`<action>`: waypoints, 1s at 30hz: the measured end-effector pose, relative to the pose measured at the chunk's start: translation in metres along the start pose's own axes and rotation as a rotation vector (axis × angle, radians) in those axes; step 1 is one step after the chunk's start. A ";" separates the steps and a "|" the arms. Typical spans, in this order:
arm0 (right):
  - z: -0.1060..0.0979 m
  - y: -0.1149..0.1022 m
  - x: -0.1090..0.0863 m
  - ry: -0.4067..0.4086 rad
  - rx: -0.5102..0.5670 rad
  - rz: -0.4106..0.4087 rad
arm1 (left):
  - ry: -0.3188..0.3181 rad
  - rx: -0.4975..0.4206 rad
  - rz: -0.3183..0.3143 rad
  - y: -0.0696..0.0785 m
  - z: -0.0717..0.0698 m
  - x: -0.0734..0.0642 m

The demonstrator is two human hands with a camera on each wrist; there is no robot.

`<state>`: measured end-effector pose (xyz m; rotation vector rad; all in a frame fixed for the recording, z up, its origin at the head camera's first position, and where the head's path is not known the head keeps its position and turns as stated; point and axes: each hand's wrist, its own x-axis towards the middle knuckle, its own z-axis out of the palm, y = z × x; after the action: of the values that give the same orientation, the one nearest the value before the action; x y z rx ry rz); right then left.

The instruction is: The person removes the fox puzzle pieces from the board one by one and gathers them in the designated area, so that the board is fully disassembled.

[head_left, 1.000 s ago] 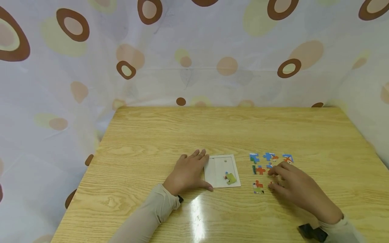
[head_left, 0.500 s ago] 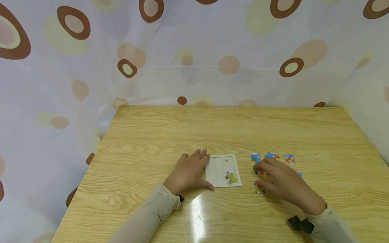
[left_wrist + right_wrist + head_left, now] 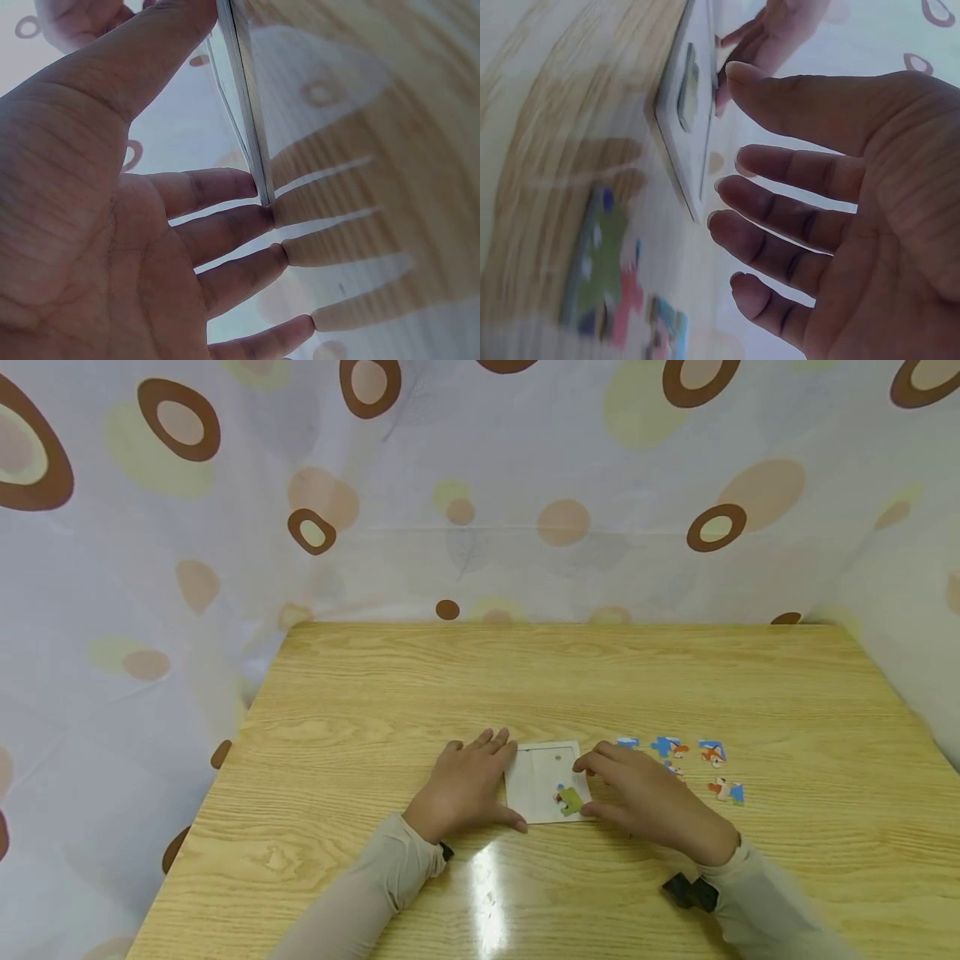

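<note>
My left hand rests along the left edge of a square white puzzle board, fingers spread and straight; in the left wrist view its thumb and fingertips touch the board's edge. One green puzzle piece sits in the board's lower right corner. Over the board's right edge hovers my right hand, thumb and fingers apart. The right wrist view shows no piece between those fingers. Beneath and beside this hand lie loose puzzle pieces; it hides some of them in the head view.
Several blue and orange puzzle pieces, among them a fox-coloured one and another, lie right of the board. All stand on a wood-grain table. A patterned white curtain borders its back and sides.
My right hand has moved left from above the loose pieces to the board's right edge, uncovering the pieces on the far right. My left hand and the board have stayed put.
</note>
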<state>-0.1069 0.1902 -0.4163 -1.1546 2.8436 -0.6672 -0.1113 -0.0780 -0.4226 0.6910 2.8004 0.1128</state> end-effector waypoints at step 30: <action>0.015 -0.011 0.024 -0.156 -0.022 0.001 | 0.011 0.009 0.013 -0.001 -0.003 -0.002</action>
<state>-0.1149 0.1612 -0.4221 -1.1538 2.7280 -0.5216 -0.1110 -0.0797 -0.4194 0.7130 2.8092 0.1074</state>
